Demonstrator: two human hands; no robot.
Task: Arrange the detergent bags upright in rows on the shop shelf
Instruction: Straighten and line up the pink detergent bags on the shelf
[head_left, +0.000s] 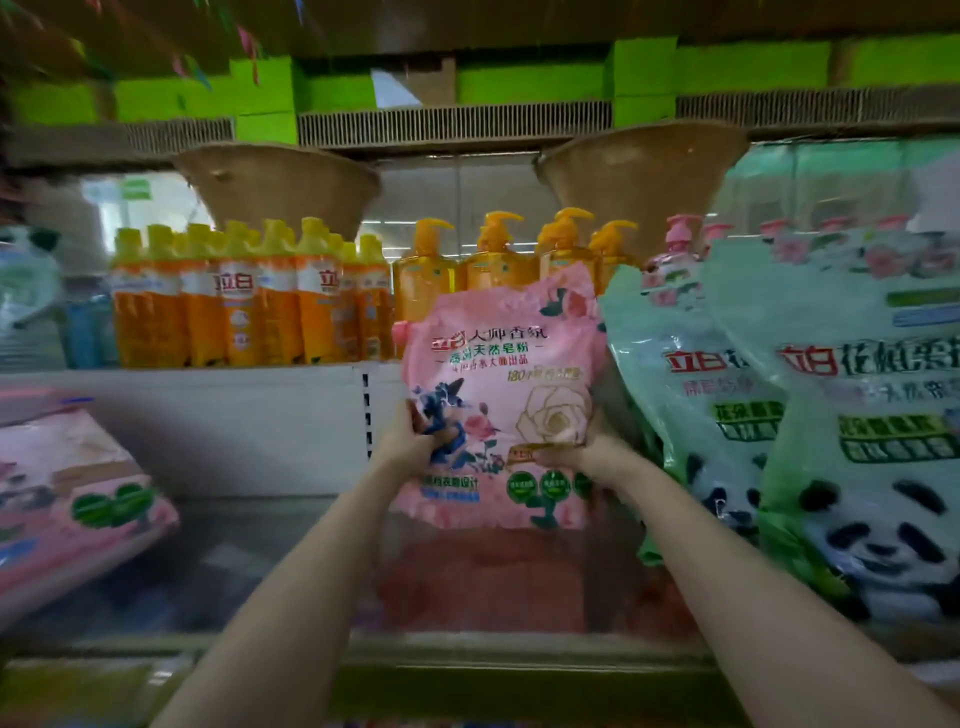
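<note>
One pink bag (498, 395) is up in both hands; two green bags (691, 395) with panda prints stand leaning at the right, the nearer one (862, 415) overlapping the other, and a further pink bag (67, 499) lies flat at the left of the shelf (218, 566). The held bag is glossy pink with a red logo, lines of print, a blue flower, a cream rose and green round badges near its bottom. It stands upright, long axis vertical, print facing the camera, top edge crumpled, just beside the green bags and over the shelf's middle. The left hand (415, 441) grips its left edge, fingers curled round it; the right hand (576, 449) pinches its lower right edge. Behind stand orange bottles (249, 306) and four yellow pump bottles (498, 260).
</note>
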